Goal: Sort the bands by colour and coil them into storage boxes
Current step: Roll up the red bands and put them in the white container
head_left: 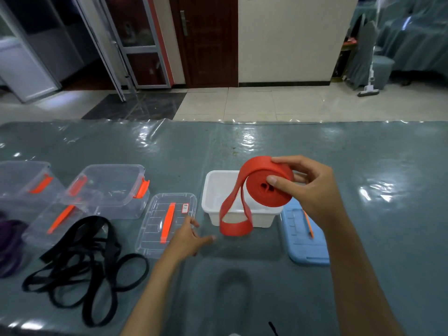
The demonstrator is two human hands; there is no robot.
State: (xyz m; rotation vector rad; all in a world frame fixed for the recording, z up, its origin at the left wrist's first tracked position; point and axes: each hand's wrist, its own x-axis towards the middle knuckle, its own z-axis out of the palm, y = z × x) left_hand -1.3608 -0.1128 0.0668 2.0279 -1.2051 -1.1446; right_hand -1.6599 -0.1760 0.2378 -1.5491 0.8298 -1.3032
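Red band (pixel 265 187), mostly coiled, was gripped by the right hand (pixel 308 187) above a white storage box (pixel 218 190) mid-tabletop, its tail dangling; the left hand (pixel 188 237) hovered open beside a clear lid (pixel 167 224).

Mount: one wide-angle camera on the person's head.
Direction: forward and down across the grey-green plastic-covered table (pixel 363 166).
Nearness: close above both forearms.
Far field: tiled floor, brown wooden door (pixel 206 40).
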